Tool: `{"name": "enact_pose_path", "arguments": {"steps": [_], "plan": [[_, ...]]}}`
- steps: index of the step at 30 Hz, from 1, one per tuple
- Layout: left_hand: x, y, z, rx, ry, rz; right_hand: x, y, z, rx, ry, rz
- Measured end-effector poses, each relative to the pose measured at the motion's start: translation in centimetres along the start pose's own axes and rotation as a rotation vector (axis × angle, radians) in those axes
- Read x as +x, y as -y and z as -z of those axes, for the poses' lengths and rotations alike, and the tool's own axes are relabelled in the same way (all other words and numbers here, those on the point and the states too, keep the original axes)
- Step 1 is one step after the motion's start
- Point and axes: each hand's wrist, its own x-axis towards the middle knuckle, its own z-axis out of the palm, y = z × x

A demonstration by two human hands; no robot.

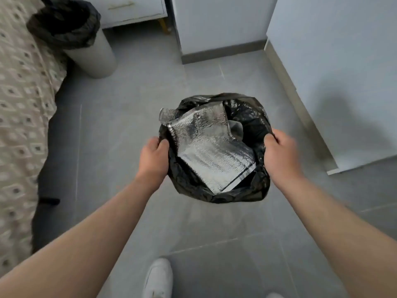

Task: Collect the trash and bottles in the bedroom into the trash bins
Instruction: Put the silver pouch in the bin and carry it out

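Note:
A black trash bag (255, 117) hangs open above the grey floor in the middle of the view. My left hand (153, 157) grips its left rim and my right hand (280, 152) grips its right rim. A crumpled silver foil pouch (206, 147) fills most of the bag's mouth, one corner sticking out over the far left rim. Something grey shows beside the pouch, deeper in the bag. A grey trash bin (94, 54) lined with a black bag stands at the far left beside the bed.
A bed with a patterned cover (19, 108) runs down the left side. A white nightstand (133, 11) and white cabinets (219, 24) line the back and right. My white shoe (159, 278) is at the bottom. A small dark object (49, 201) lies by the bed's base.

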Motion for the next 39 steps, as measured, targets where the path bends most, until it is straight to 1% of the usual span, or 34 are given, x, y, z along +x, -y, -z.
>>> {"name": "enact_pose_path", "arguments": {"steps": [4,10,14,17,20,23,25,29,32,36,39], "plan": [[-5.2,-8.5,6.5,0.035,-0.023,0.013,-3.5,9.1,5.1,-0.080,0.044,-0.037],[-13.1,-22.3,16.6,0.070,-0.043,0.014,-9.1,24.1,14.4,-0.068,0.085,-0.071],[-17.4,-31.1,22.1,0.043,-0.035,-0.019,-12.7,33.6,21.5,-0.011,0.078,-0.043],[-20.9,-37.1,25.3,0.010,-0.002,-0.088,-15.6,39.0,26.6,0.022,0.057,-0.040],[-24.3,-41.7,27.6,0.017,0.032,-0.154,-18.8,42.4,31.4,0.044,0.022,-0.027],[-27.1,-44.6,28.7,-0.011,0.070,-0.225,-22.0,44.5,35.0,0.058,-0.047,-0.045],[-28.9,-45.7,28.8,-0.016,0.112,-0.307,-24.1,45.1,36.9,0.081,-0.103,-0.058],[-31.1,-46.9,27.1,0.020,0.224,-0.416,-28.4,45.5,40.1,0.158,-0.282,-0.122],[-32.1,-47.4,24.8,0.092,0.341,-0.481,-31.0,44.2,42.1,0.211,-0.393,-0.203],[-35.0,-48.2,21.1,0.158,0.482,-0.520,-34.3,40.8,44.8,0.215,-0.464,-0.320],[-38.2,-49.0,17.7,0.246,0.595,-0.594,-36.9,38.4,47.6,0.220,-0.523,-0.393]]}}
